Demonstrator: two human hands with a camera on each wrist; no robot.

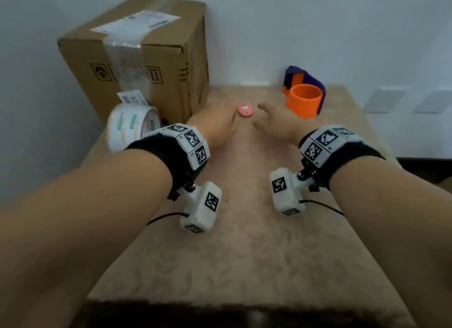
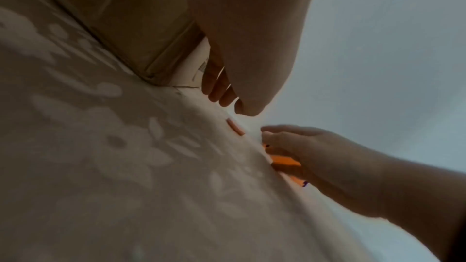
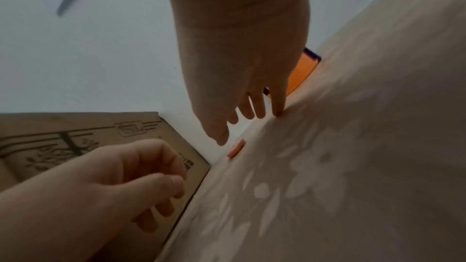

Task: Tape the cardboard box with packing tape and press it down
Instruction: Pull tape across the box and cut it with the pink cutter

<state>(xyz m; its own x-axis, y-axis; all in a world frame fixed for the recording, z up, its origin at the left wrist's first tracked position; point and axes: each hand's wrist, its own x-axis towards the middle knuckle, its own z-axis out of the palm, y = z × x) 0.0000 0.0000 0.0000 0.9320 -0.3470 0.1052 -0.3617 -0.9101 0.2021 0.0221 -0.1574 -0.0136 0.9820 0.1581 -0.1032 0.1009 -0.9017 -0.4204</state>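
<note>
The cardboard box (image 1: pixel 137 58) stands at the table's back left, with clear tape and a label along its top and down its front face. A white printed roll of packing tape (image 1: pixel 132 127) stands on edge in front of the box, left of my left wrist. My left hand (image 1: pixel 220 124) hovers low over the table right of the roll, its fingers (image 3: pixel 156 178) loosely curled and holding nothing. My right hand (image 1: pixel 269 119) is beside it with its fingers (image 3: pixel 254 107) straight and spread, one fingertip touching the cloth. Neither hand touches the box or the roll.
A small pink disc (image 1: pixel 245 109) lies between the two hands' fingertips. An orange cylinder in a purple holder (image 1: pixel 305 95) stands at the back right, just beyond my right hand. The table (image 1: pixel 244 254) has a beige patterned cloth and a white wall behind.
</note>
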